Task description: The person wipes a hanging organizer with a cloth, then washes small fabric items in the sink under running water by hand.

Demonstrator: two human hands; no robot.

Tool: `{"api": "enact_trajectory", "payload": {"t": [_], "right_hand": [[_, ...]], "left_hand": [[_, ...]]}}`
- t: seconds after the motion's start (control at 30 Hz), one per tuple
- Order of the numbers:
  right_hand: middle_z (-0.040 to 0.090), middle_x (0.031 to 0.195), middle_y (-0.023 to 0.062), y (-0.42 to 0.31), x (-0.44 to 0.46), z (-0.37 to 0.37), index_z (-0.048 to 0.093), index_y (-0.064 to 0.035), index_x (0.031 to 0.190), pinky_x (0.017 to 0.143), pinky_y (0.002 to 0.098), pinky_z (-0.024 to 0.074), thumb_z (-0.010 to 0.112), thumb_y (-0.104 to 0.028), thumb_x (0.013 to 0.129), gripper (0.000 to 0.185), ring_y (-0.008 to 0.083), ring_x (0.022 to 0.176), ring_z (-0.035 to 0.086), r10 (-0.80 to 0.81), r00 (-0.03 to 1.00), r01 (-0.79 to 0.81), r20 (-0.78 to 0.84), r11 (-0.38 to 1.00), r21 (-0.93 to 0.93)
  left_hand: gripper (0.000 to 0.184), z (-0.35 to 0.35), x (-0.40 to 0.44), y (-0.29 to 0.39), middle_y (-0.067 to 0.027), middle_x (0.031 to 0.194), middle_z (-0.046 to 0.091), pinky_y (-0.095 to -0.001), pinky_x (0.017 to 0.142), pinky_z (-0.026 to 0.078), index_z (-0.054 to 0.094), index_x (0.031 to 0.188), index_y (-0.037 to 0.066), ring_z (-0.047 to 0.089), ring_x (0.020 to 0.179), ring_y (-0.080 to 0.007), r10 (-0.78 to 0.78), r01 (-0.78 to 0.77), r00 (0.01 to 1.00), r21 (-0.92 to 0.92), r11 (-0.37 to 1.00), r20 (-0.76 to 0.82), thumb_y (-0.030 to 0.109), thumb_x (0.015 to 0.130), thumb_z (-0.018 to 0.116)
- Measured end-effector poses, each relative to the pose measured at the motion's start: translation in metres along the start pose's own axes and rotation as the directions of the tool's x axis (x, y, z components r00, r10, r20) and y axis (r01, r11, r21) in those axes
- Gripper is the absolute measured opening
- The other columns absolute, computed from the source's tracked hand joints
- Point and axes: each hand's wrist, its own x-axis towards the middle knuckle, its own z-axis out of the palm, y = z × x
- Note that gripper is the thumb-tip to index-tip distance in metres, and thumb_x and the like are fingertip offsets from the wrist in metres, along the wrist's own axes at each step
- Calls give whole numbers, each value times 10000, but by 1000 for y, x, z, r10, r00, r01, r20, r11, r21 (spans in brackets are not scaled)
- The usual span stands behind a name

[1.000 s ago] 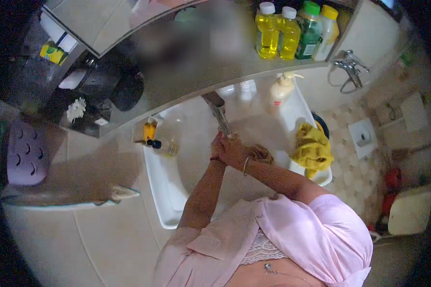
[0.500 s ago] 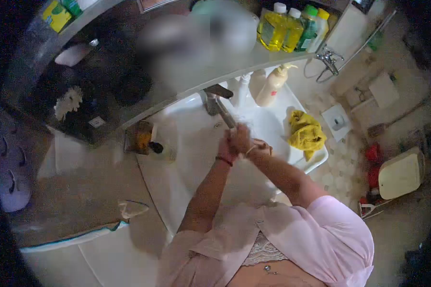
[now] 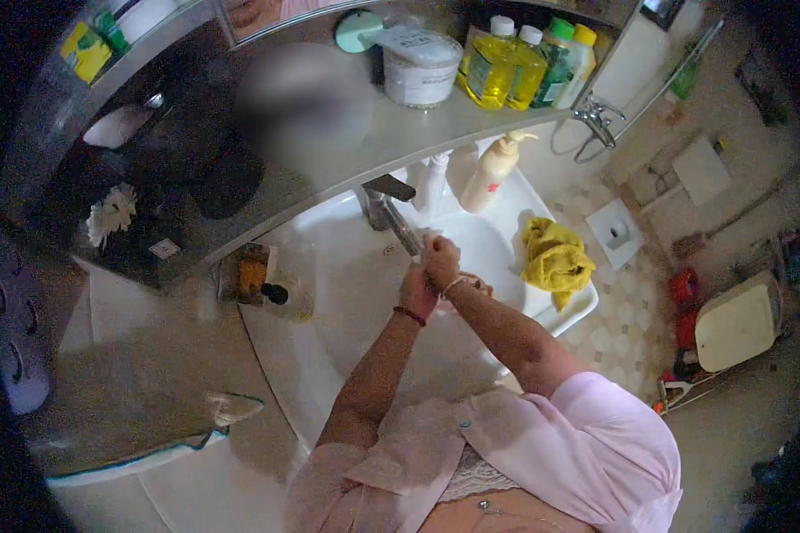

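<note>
Both hands are pressed together under the tap [image 3: 398, 220] over the white sink [image 3: 356, 346]. My right hand [image 3: 442, 259] is closed, knuckles up, against my left hand [image 3: 417, 290]. The left hand's fingers curl in under the right and are mostly hidden. Whatever lies between them, if anything, does not show. A clear stream seems to run from the spout down to the hands. Just below my right wrist is a small brown and pinkish thing [image 3: 474, 286], partly covered by the arm. A yellow cloth [image 3: 557, 258] lies crumpled on the sink's right rim.
A cream pump bottle [image 3: 491, 176] and a white bottle [image 3: 431, 185] stand behind the sink. On the shelf are a white tub [image 3: 422, 82] and several bottles of yellow and green liquid [image 3: 492, 71]. A dark-capped bottle [image 3: 286, 302] stands left.
The view has shifted slightly, bringing the tub on the shelf into sight. My hands stay together beneath the tap, with the right hand now showing more clearly as closed.
</note>
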Motion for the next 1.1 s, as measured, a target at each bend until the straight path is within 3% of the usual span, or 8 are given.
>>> {"api": "enact_trajectory", "payload": {"t": [0.1,0.17,0.27,0.33,0.47,0.73,1.0,1.1], "right_hand": [[574,742,192,-9,-26,8,588,-24,727,616,383,464,589,-287,747,264,313,642,559,-331,916,373,-228,911,178],[562,729,154,62,25,25,555,-14,880,655,381,461,563,-268,783,272,286,682,557,-438,889,458,137,861,-221],[563,786,170,55,24,-1,555,0,900,698,388,445,488,-314,804,335,300,749,548,-210,916,141,341,966,217],[564,825,181,41,5,-25,556,9,913,726,393,435,437,-345,819,384,309,793,541,-164,894,-11,416,921,389],[565,901,203,16,-15,-64,557,27,940,783,402,414,337,-405,848,494,327,882,529,-143,890,-129,432,831,541],[567,1035,242,11,-19,-93,558,59,987,882,418,378,162,-512,898,701,359,1038,507,-34,975,-63,217,904,424],[594,715,214,-7,-9,-124,545,19,879,596,478,462,295,-247,881,365,398,650,570,-435,824,550,364,769,-325],[591,681,204,-2,-14,-126,546,-1,868,564,481,463,318,-264,862,347,398,600,568,-580,713,698,395,527,-485]], "left_hand": [[367,-38,28,9,-81,1021,544,-327,815,441,501,1099,57,526,930,-186,-118,208,941,-267,941,317,344,883,420],[336,-8,13,6,-78,1045,559,-302,839,429,517,1126,62,533,948,-172,-62,68,994,-69,995,85,285,892,424],[340,0,3,-6,-91,1007,587,-282,830,422,530,1144,55,542,925,-160,208,-170,978,639,750,16,260,881,463],[346,54,-16,26,-67,967,604,-278,826,421,540,1122,38,546,889,-147,384,-334,915,772,541,127,275,877,483],[306,87,-7,16,6,641,504,-236,565,408,593,857,16,464,599,-79,441,-381,897,568,729,35,293,889,467],[363,123,10,24,58,539,324,-206,458,277,357,592,157,316,498,-64,176,-164,981,149,975,-75,335,880,491],[308,124,7,32,42,600,291,-247,483,360,353,694,164,338,544,-120,-98,-23,872,-239,971,-480,402,873,432],[315,86,15,14,49,568,289,-253,489,365,339,659,168,320,510,-118,-75,-2,968,-302,953,-241,380,873,429]]}}
